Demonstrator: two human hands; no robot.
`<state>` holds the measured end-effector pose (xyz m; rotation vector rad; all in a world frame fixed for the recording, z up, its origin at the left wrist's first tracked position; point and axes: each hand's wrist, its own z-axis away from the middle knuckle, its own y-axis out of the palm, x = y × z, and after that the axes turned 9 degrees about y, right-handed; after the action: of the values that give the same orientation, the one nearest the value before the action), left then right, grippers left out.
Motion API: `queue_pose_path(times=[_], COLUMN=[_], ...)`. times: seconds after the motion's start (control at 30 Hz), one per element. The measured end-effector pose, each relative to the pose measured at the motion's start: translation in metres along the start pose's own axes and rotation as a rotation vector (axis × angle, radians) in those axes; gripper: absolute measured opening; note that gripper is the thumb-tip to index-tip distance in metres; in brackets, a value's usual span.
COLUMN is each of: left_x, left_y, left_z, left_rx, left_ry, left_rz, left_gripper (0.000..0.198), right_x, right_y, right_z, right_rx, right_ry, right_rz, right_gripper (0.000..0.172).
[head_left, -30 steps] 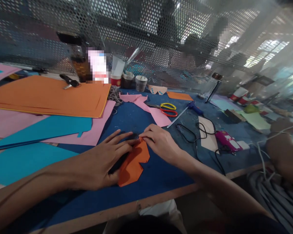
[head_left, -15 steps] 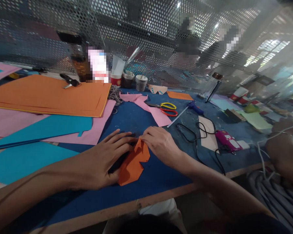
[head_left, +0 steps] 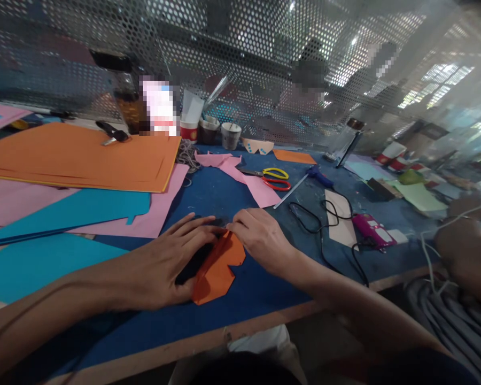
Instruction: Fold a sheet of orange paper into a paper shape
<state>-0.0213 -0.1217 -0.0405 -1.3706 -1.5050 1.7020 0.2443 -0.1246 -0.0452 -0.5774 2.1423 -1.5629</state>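
A small cut piece of orange paper [head_left: 220, 271], with a notch in its right edge, stands partly folded just above the blue tabletop. My left hand [head_left: 180, 256] reaches along its left side, thumb at the bottom corner and fingers curved over towards the top. At the upper corner my right hand [head_left: 260, 235] pinches the paper between thumb and bent fingers. Both fingertips nearly meet there, and the exact fold under them is hidden. Beyond the hands lie a pink paper strip [head_left: 260, 190] and scissors [head_left: 276, 179] with yellow and red handles.
Orange sheets [head_left: 80, 155] with keys [head_left: 112, 132] on top, and blue sheets [head_left: 64, 214], lie left. A glue gun [head_left: 318, 175], its black cord and a magenta power strip [head_left: 372, 231] lie right. Cups [head_left: 231, 136] stand along the mesh. Another person's arm [head_left: 465, 246] is far right.
The orange paper's left flap has turned along its crease, and a raised edge now shows from the bottom corner to the top. Both hands keep nearly the same place.
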Motion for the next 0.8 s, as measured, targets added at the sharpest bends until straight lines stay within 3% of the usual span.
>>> queue_pose_path(times=[0.4, 0.53, 0.7, 0.8], left_x=[-0.002, 0.001, 0.003, 0.004], left_y=[-0.002, 0.000, 0.000, 0.001], left_z=[-0.004, -0.002, -0.001, -0.001], left_rx=[0.020, 0.005, 0.038, 0.035], left_ry=[0.055, 0.080, 0.066, 0.063], left_rz=[-0.042, -0.042, -0.049, -0.050], left_gripper=[0.071, 0.071, 0.068, 0.069], right_x=[0.002, -0.002, -0.012, -0.015], right_y=[-0.002, 0.001, 0.005, 0.007], right_z=[0.001, 0.001, -0.008, -0.016], right_rx=[0.001, -0.007, 0.020, 0.058], right_ry=[0.004, 0.031, 0.316, 0.461], right_rz=[-0.013, -0.155, -0.635, -0.758], right_gripper=[0.020, 0.022, 0.018, 0.016])
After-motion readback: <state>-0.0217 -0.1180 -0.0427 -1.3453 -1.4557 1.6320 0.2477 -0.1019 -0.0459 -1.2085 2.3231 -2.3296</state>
